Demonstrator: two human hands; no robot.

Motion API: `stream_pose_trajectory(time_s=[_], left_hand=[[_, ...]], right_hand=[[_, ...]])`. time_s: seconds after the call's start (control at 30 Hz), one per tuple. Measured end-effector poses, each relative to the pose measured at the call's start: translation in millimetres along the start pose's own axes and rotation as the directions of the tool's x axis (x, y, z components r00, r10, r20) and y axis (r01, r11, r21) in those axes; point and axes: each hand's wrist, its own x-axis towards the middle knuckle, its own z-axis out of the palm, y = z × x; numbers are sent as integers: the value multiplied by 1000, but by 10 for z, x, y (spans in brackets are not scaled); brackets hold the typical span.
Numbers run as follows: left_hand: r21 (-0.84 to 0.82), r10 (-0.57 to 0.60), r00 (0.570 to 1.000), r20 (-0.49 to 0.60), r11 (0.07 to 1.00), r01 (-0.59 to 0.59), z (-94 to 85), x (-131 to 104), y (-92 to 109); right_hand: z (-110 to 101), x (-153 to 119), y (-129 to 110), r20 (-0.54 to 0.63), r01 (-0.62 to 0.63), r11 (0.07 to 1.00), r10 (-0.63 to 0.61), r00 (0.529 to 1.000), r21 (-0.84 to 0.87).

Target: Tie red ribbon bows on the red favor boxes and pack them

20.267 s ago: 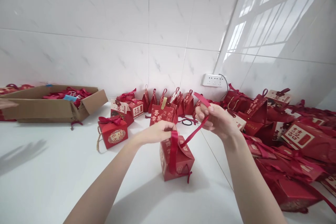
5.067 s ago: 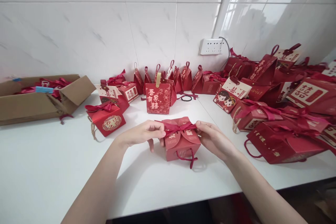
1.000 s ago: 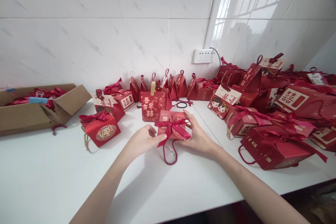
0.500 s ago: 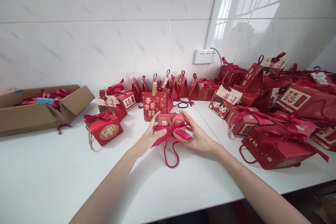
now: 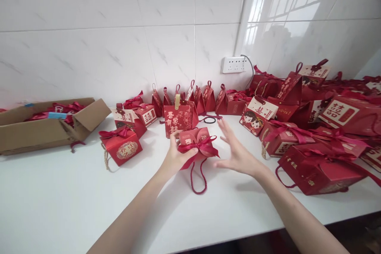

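A small red gift box [image 5: 193, 137] tied with a dark pink ribbon bow [image 5: 204, 147] is in the middle of the white table. My left hand [image 5: 175, 154] grips its left side, thumb on the near face and fingers partly hidden behind it. From the box a braided cord handle [image 5: 199, 191] loops toward me onto the table. To the right of the box, my right hand [image 5: 236, 151] is off it, fingers and thumb spread with nothing between them. Just behind stands a taller red box [image 5: 172, 121] with gold characters.
An open cardboard box [image 5: 35, 135] holding red ribbons lies at left. Near it sits a bright red gift box [image 5: 122, 147]. Several triangular boxes [image 5: 208, 99] line the tiled wall. Many red boxes [image 5: 321, 168] are piled at right. A black ring [image 5: 209, 120] and a power strip [image 5: 236, 64] are behind.
My right hand has let go of the gift box and moved away to the right, opening. The box now tilts slightly in my left hand. The view has shifted a little.
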Motion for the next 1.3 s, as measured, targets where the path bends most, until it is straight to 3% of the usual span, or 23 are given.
stream_pose_trajectory(time_s=[0.07,0.1,0.13,0.17,0.2,0.27,0.3,0.37,0.47,0.6,0.93,1.1,1.3], left_hand=[[14,13,999,-30,1000,-13,25,7,-10],[23,20,999,-47,1000,-19,35,11,-17],[30,27,998,-65,999,-25,45,14,-24],[33,33,996,-83,999,-31,54,17,-30],[33,39,994,-98,999,-36,62,18,-35],[31,41,991,-124,999,-37,78,15,-40],[29,40,990,-135,999,-36,86,11,-41],[22,34,989,-142,999,-31,103,0,-37],[-9,16,990,-143,1000,-18,124,-12,-30],[-51,13,988,-155,998,-21,144,-2,-40],[-194,-48,979,-198,981,8,173,54,-55],[-188,-45,977,-210,982,5,182,60,-54],[-171,-52,973,-223,985,13,191,55,-39]], right_hand=[[-28,-22,-101,-261,9,1000,-4,965,17],[-13,-36,-160,-313,-31,999,42,949,39],[22,-51,-221,-266,-106,992,121,956,69],[76,-66,-279,-122,-206,974,217,969,98],[143,-80,-329,84,-311,944,303,949,112],[304,-100,-400,427,-469,875,381,820,119],[387,-103,-418,504,-527,839,400,765,133],[537,-99,-425,525,-616,763,449,723,196],[679,-78,-400,454,-662,684,507,733,306],[700,-55,-366,389,-617,697,487,782,365],[537,-42,-336,517,-579,723,355,779,376],[476,-42,-368,582,-578,741,315,749,342],[461,-29,-298,606,-546,759,259,752,354]])
